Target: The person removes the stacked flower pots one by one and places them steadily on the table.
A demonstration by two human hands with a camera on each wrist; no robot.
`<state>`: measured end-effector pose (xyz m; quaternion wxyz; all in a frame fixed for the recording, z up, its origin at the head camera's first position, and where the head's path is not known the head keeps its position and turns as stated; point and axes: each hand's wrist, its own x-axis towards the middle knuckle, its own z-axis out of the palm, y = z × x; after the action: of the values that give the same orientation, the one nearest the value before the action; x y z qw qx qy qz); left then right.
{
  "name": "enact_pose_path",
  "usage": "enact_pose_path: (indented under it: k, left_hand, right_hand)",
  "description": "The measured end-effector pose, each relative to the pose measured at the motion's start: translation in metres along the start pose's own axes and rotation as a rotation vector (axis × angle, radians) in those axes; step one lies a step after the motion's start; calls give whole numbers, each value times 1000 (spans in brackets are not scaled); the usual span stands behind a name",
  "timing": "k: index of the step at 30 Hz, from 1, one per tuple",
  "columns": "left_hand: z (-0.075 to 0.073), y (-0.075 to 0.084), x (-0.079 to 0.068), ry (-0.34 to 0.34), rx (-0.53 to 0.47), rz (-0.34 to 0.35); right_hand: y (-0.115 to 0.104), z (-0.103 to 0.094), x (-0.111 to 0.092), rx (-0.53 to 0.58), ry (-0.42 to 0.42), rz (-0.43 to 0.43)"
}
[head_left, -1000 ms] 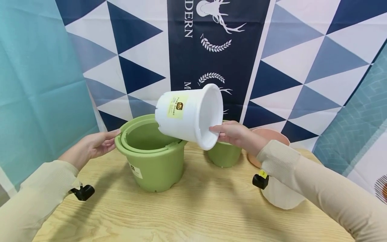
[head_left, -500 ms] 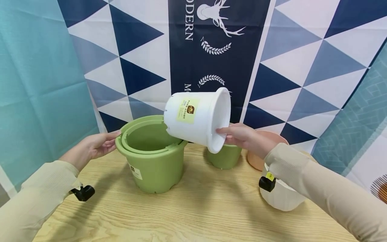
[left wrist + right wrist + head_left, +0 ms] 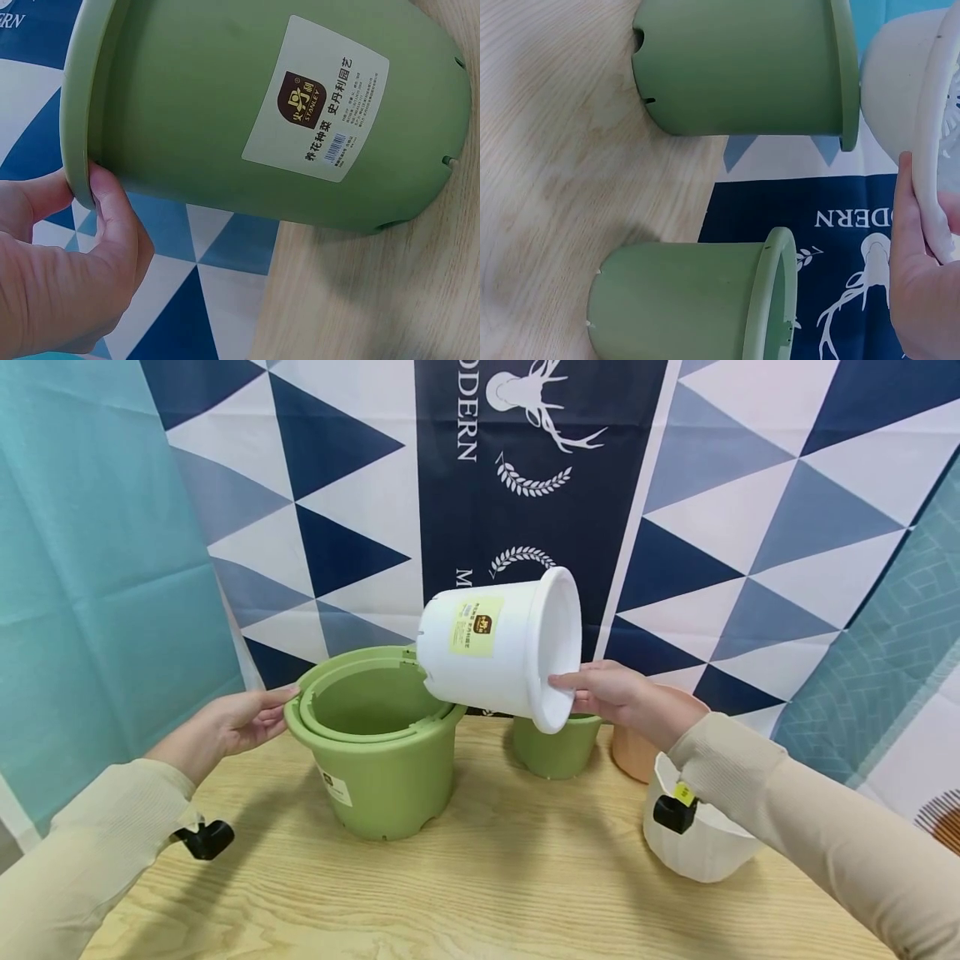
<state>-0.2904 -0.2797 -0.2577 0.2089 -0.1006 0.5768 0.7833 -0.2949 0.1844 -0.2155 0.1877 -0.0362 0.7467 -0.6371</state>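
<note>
A large green flowerpot stands on the table at left of centre, with another green pot nested inside it. My left hand pinches its rim from the left; the left wrist view shows thumb and fingers on either side of the rim and a label on the wall. In my right hand is a white flowerpot, gripped by its rim. It is tilted on its side in the air, opening to the right, its base at the large pot's right edge. The right wrist view shows that rim between thumb and fingers.
Behind the white pot stands a smaller green pot. To its right is an orange pot, partly behind my right arm. A white pot sits nearer on the right. Wooden tabletop spreads in front; a patterned cloth hangs behind.
The white flowerpot in my right hand has moved to the right, dipping slightly and rising again. My left hand stays on the large green pot's rim.
</note>
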Motion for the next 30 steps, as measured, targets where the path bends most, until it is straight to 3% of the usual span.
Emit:
enact_pose_path:
  k: [22,30]
  left_hand:
    - [-3,2,0,-10,14,13]
    - [-1,1,0,-3,16,-2]
  right_hand:
    - [12,-24,-10,-124,23,41]
    - [8,-33,-18,-200,-4,39]
